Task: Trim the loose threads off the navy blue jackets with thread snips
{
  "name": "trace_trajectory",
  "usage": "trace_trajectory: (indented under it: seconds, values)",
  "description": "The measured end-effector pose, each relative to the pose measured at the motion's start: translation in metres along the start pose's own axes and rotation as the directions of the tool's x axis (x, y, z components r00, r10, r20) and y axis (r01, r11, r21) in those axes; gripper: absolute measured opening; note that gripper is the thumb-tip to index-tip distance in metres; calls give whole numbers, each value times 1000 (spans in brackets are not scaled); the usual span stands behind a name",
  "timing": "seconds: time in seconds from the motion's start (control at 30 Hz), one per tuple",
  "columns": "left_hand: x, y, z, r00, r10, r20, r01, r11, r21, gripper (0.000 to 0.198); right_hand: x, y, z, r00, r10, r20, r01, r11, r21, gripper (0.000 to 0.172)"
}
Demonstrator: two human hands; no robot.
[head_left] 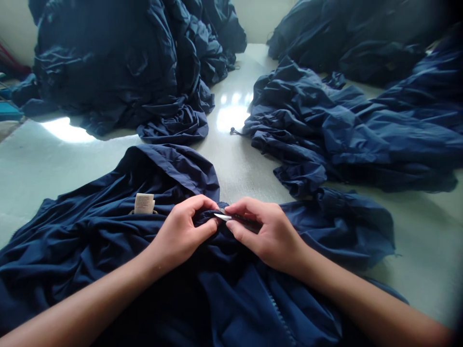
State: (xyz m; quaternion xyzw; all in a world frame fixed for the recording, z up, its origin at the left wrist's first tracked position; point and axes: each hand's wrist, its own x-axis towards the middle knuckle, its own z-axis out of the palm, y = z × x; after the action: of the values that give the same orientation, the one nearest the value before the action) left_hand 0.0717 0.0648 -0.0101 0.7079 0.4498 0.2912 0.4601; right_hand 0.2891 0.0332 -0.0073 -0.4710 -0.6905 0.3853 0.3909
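— Between the two thumbs, that's where it's all happening. See the left hand (183,231)? Its fingers are curled tight, pinching a small fold of the navy jacket (108,231) up off the table (36,164).

— And the other one?

— The right hand (265,231) is closed around a small metal tool (224,218), a thread snip or tweezers (too small to tell which). It lies nearly level, long axis running left to right, the bright tip pointing at the pinched fold and just touching it, or all but.

— So the fold sits to the left of the blade tip?

— Yes, right at it, and the left hand is the one on the cloth itself. The right only meets it through the tool.

— What about the rest of the jacket?

— Spread flat under both forearms, hood away from the person, a pale label (143,203) near the collar just left of the hands, a zipper (280,315) running down beneath the right wrist.

— And further out?

— Heaps of the same navy garments: a big pile far left (119,67), another to the right (361,130), a glossy strip of table between them.
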Motion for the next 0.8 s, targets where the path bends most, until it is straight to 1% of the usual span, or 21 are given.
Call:
trace_trajectory:
  seconds: [0.17, 0.37, 0.47, 0.8]
  values:
    - [0, -1, 0, 1000, -16, 10, 16, 1000, 2, 8, 2, -1, -1, 1000, 19, -1, -19, 1000, 0, 12]
    - [1, -1, 0, 1000, -20, 7, 20, 1000, 5, 10, 2, 1, 0, 1000, 6, 6, -6, 999, 38, 12]
    - [1, -1, 0, 1000, -19, 13, 19, 1000, -8, 9, 1, 2, 0, 1000, 15, 6, -15, 1000, 25, 13]
    - [-1, 0, 0, 1000, -17, 1, 17, 1000, -10, 8, 2, 2, -2, 1000, -11, -1, 11, 1000, -8, 11]
